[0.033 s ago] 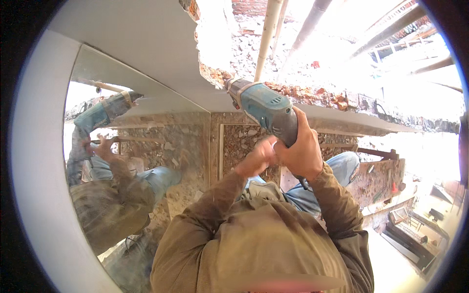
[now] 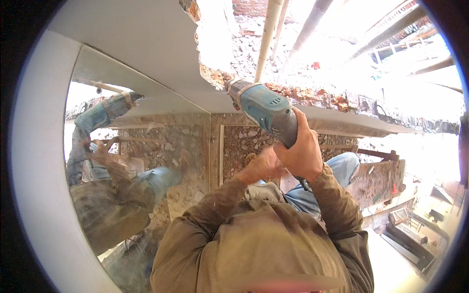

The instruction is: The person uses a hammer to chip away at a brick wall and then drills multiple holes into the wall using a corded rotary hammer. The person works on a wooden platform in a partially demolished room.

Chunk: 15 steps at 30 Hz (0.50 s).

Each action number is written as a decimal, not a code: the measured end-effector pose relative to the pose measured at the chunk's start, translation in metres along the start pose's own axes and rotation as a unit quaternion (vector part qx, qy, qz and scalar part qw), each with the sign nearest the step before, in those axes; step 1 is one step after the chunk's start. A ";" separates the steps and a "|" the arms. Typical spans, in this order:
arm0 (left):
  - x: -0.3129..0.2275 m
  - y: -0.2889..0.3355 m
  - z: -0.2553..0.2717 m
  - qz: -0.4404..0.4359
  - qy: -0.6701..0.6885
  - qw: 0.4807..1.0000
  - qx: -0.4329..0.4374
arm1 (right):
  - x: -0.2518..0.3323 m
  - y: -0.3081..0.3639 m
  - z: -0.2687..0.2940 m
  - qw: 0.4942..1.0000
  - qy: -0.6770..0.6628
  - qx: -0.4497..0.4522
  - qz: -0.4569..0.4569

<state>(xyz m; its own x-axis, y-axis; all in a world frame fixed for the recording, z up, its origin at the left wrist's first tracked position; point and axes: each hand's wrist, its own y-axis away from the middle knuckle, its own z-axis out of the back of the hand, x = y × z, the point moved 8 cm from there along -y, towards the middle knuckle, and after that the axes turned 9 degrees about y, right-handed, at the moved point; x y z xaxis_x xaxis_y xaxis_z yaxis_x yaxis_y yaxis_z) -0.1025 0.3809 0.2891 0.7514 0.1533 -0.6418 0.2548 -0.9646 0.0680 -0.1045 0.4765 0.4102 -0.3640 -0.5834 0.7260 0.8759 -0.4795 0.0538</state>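
Teal drill [image 2: 264,106] sits in the right hand [image 2: 306,152] near broken brick [image 2: 213,77].

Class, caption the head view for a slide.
Right hand grips a blue power tool at a broken brick edge.

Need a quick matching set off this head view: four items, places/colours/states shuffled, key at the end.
Column 1
1. power drill
2. right hand
3. left hand
4. reflective panel

Column 2
A. blurred, just left of the other hand
B. on the left side of the view, showing a mirror image of the person
C. wrapped around a tool's rear grip
D. teal and dark grey

Pairs: 1-D, 2-C, 3-A, 4-B
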 end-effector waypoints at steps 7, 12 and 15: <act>0.015 0.003 -0.040 -0.109 -0.138 0.964 -0.198 | 0.010 -0.011 -0.001 1.000 0.015 0.015 -0.007; 0.051 -0.024 -0.028 -0.049 0.070 0.974 -0.210 | 0.021 -0.025 0.005 0.999 0.034 0.022 0.019; 0.053 -0.033 -0.025 -0.056 0.061 0.978 -0.189 | 0.024 -0.030 0.007 0.998 0.046 0.016 0.034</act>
<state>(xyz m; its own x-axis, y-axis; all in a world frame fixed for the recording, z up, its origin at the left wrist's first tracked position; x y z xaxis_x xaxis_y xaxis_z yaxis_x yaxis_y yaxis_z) -0.0560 0.4262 0.2716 0.7670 0.3009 -0.5667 0.5298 -0.7952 0.2948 -0.1375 0.4816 0.4311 -0.3290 -0.6729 0.6625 0.9092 -0.4154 0.0297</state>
